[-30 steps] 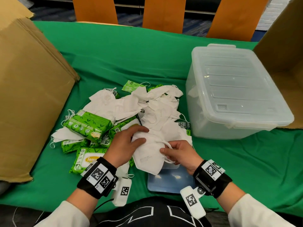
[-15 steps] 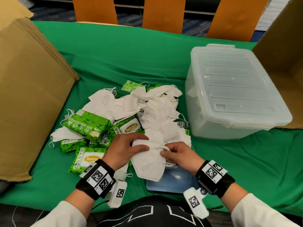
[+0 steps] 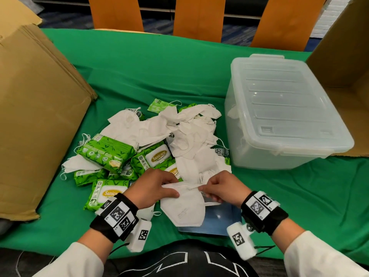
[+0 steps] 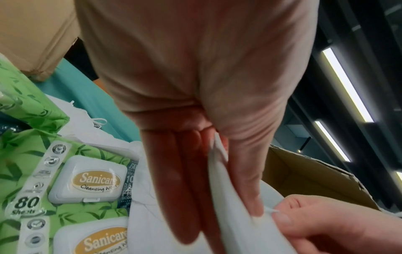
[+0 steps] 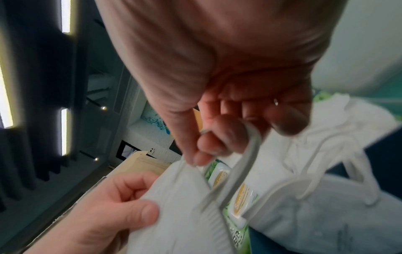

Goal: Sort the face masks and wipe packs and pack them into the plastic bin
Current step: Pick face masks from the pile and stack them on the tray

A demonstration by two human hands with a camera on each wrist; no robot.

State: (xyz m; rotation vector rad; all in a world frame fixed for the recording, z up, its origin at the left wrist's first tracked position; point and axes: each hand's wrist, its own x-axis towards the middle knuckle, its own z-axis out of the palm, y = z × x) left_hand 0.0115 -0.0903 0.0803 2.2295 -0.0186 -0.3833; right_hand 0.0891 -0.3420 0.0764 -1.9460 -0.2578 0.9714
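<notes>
Hands work at the near edge of the table (image 3: 199, 76), over a blue tray (image 3: 217, 222). The left hand (image 3: 151, 188) pinches the left upper edge of a white face mask (image 3: 183, 208) between thumb and fingers (image 4: 191, 197). The right hand (image 3: 221, 188) pinches the ear loop (image 5: 245, 165) at the right end of the same mask. The mask hangs between both hands, its lower part above the tray. Just beyond the hands lies a pile of face masks (image 3: 179, 132) mixed with green wipe packs (image 3: 105, 150), left of centre. The plastic bin (image 3: 279, 116) stands to the right of the pile, lid on. Cardboard boxes (image 3: 36, 116) flank the far left and right sides.
</notes>
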